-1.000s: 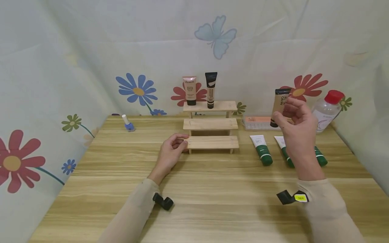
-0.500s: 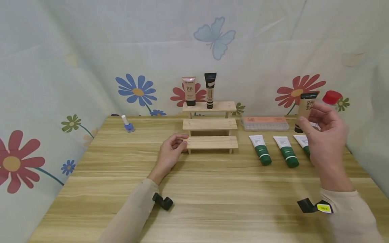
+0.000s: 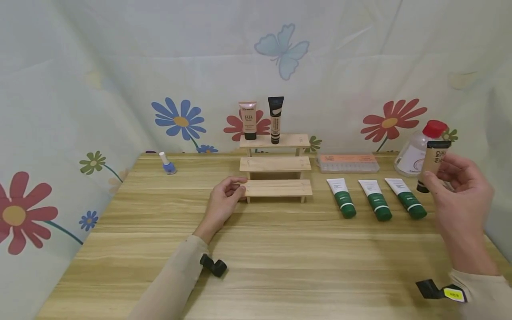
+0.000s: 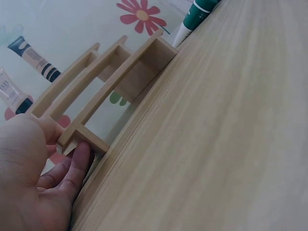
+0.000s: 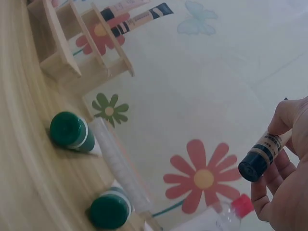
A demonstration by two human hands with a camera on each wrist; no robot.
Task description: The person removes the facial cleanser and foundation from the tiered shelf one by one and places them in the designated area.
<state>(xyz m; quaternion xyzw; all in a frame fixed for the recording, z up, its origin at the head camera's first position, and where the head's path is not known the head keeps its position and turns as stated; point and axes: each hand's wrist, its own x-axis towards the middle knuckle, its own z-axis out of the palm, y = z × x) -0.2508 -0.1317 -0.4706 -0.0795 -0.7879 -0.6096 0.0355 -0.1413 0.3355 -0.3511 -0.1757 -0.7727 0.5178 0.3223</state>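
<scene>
My right hand (image 3: 464, 191) holds a beige cosmetic tube (image 3: 432, 164) with a black cap (image 5: 255, 166) up at the right, pinched between thumb and fingers, cap downward. My left hand (image 3: 226, 200) grips the left end of the lowest step of a three-step wooden display stand (image 3: 278, 188); the left wrist view shows fingers (image 4: 77, 168) around the step's end and leg. Upright on the top step are a pink BB cream tube (image 3: 249, 120) and a slim black-and-beige tube (image 3: 276, 120). The two lower steps hold nothing.
Three green-and-white tubes (image 3: 376, 200) lie on the table right of the stand. Behind them are a clear plastic box with an orange label (image 3: 348, 162) and a red-capped bottle (image 3: 414, 153). A blue nail polish bottle (image 3: 169, 165) stands at the left.
My right hand has moved right and lower with the beige tube, uncovering the green-and-white tubes and the box. My left hand stays on the stand.
</scene>
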